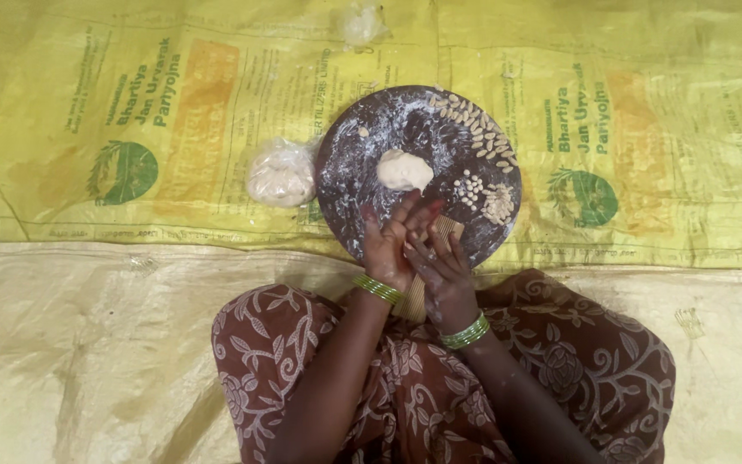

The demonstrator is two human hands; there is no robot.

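Observation:
A round dark board dusted with flour lies on the yellow sheet in front of me. A pale lump of dough sits near its middle. Several small shaped dough pieces lie along its right side, with another cluster lower down. At the board's near edge my hands meet over a ridged wooden tool that slants towards my lap. My right hand lies on top of the tool and grips it. My left hand presses against it with its fingers stretched forward; anything between the fingers is hidden.
A clear plastic bag of dough rests just left of the board. A crumpled bit of plastic lies at the far edge. Printed yellow sacks cover the ground, with a plain yellow sheet nearer. My knees in brown patterned cloth fill the lower middle.

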